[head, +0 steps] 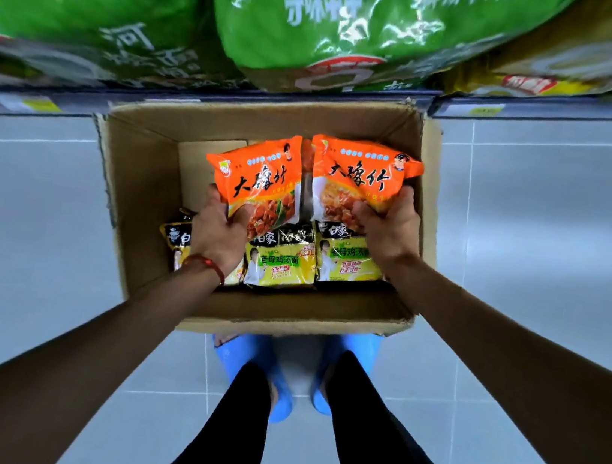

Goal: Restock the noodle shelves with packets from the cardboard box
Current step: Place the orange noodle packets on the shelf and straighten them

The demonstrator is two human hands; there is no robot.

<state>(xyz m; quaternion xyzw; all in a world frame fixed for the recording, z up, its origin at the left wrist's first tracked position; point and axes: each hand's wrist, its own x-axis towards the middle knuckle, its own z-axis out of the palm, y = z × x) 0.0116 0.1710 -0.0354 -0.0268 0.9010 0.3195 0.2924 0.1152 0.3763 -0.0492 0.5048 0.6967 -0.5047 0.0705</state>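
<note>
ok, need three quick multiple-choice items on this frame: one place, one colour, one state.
1. Where is the box? A on a shelf; B on the floor; C on a trolley.
2. Colour of the left packet and right packet, both held? A green; B yellow; C orange.
3. State of the left hand? A open, empty; B grips a packet; C rests on the box rim.
Key: 1B, floor shows on both sides of the box. 2C, both wrappers are orange. 3B, its fingers curl round the left packet's lower edge.
</note>
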